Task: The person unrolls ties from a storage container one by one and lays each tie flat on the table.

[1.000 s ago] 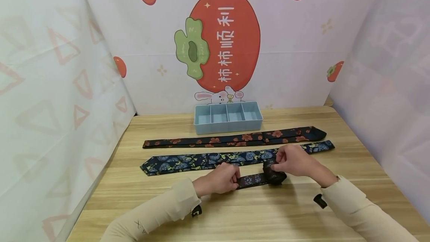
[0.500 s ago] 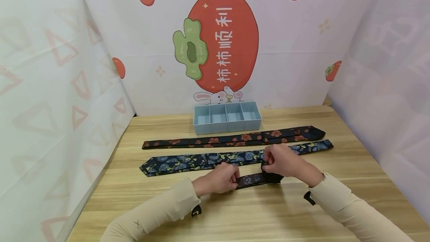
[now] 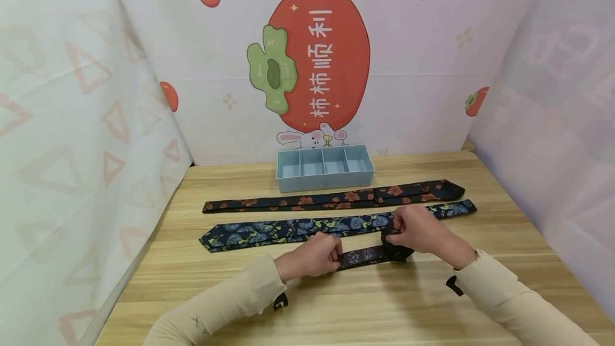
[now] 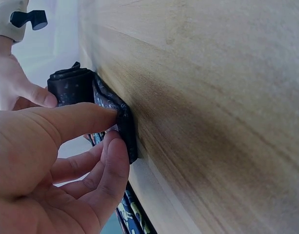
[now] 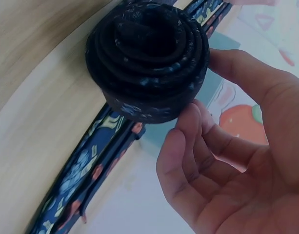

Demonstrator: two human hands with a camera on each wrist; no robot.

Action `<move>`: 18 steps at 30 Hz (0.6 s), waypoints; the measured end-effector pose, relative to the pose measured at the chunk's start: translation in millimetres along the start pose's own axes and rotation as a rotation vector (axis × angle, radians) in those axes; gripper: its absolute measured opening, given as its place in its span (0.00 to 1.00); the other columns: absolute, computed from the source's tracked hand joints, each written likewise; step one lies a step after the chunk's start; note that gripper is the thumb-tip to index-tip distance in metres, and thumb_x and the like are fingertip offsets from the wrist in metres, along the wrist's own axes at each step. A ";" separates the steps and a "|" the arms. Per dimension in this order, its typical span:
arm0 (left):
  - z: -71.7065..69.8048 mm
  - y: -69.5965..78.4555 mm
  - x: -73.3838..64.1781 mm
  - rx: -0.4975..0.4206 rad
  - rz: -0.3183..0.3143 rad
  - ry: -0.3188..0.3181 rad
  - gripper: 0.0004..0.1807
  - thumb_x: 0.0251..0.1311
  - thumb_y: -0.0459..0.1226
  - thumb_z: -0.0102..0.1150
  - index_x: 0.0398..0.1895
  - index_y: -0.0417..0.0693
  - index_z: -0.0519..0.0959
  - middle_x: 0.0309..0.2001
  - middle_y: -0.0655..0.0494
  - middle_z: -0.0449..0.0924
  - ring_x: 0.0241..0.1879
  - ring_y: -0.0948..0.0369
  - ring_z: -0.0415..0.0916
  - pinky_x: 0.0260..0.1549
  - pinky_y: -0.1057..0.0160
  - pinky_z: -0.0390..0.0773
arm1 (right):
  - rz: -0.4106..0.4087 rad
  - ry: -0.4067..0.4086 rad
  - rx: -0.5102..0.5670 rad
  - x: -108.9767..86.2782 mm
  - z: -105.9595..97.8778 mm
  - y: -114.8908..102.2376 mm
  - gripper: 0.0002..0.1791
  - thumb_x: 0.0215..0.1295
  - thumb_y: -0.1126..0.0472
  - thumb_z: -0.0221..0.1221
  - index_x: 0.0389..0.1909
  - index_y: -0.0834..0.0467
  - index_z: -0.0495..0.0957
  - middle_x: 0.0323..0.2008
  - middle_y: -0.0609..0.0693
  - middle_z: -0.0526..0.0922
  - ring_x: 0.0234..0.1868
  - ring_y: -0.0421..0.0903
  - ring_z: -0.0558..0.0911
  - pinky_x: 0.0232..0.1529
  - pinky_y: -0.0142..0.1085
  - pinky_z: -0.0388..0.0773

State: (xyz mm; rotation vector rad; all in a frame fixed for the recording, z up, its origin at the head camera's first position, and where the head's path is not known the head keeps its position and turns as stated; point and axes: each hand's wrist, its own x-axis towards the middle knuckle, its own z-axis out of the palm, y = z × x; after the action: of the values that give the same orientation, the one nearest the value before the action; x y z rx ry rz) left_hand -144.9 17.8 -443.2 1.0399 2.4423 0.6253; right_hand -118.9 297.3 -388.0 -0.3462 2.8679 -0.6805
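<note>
A dark necktie with small pale-blue flowers (image 3: 362, 257) lies partly rolled up on the table. My left hand (image 3: 312, 255) pinches its flat end between thumb and fingers, down at the tabletop. At the other end, my right hand (image 3: 423, 231) holds the coiled part. From the right wrist, that roll (image 5: 149, 63) shows its spiral layers side-on, with the thumb against one side and fingertips at its lower edge. The left wrist view has the roll (image 4: 71, 87) standing beyond my left thumb. Just behind the hands stretches a navy tie with blue and yellow pattern (image 3: 269, 233).
Farther back lies a black tie with orange flowers (image 3: 307, 202). Behind it stands a light-blue box (image 3: 325, 181) with several compartments, close to the printed backdrop (image 3: 408, 95). Bare wooden tabletop (image 3: 336, 314) shows in front of the hands. White cloth hangs at both sides.
My right hand shifted left with the roll, then came back to the right, so the flat stretch shortened and lengthened again. The left hand has stayed in place.
</note>
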 end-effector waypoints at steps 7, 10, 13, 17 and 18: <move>-0.9 1.1 0.2 -0.006 -0.002 -0.006 0.08 0.65 0.34 0.71 0.45 0.43 0.86 0.36 0.57 0.88 0.32 0.74 0.79 0.34 0.77 0.80 | 0.046 -0.018 0.023 -8.9 -8.4 19.0 0.16 0.62 0.57 0.74 0.25 0.55 0.75 0.17 0.44 0.72 0.18 0.41 0.70 0.28 0.36 0.68; -1.2 1.4 0.1 -0.012 0.001 -0.008 0.08 0.65 0.34 0.71 0.45 0.43 0.86 0.36 0.57 0.88 0.32 0.74 0.79 0.34 0.77 0.80 | 0.058 -0.021 0.025 -10.5 -10.3 24.3 0.14 0.62 0.58 0.72 0.26 0.55 0.76 0.17 0.44 0.73 0.19 0.41 0.70 0.29 0.36 0.69; -1.5 1.5 -0.2 -0.015 -0.003 -0.010 0.08 0.65 0.33 0.71 0.45 0.42 0.86 0.36 0.57 0.88 0.31 0.74 0.79 0.34 0.76 0.79 | 0.032 -0.007 0.012 -9.5 -12.0 23.9 0.13 0.62 0.60 0.72 0.27 0.56 0.77 0.19 0.44 0.74 0.20 0.40 0.70 0.29 0.36 0.69; -1.4 1.8 -0.3 -0.014 -0.007 -0.008 0.08 0.65 0.33 0.71 0.45 0.42 0.86 0.35 0.57 0.88 0.31 0.74 0.79 0.34 0.76 0.79 | -0.047 0.013 -0.004 -3.9 -11.8 15.7 0.11 0.60 0.63 0.72 0.29 0.56 0.77 0.21 0.43 0.76 0.20 0.38 0.71 0.28 0.35 0.70; -1.1 1.9 -0.3 -0.014 -0.008 -0.008 0.08 0.65 0.33 0.71 0.45 0.42 0.86 0.35 0.57 0.88 0.31 0.74 0.79 0.34 0.76 0.79 | -0.066 0.011 -0.003 -2.1 -11.0 13.4 0.11 0.60 0.64 0.72 0.28 0.56 0.77 0.21 0.43 0.76 0.20 0.38 0.71 0.29 0.34 0.71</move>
State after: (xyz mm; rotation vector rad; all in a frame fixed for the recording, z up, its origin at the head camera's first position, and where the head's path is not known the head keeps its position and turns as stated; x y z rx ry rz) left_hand -144.3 18.5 -441.3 1.0248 2.4311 0.6337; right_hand -121.8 314.1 -384.2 -0.4411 2.8794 -0.6913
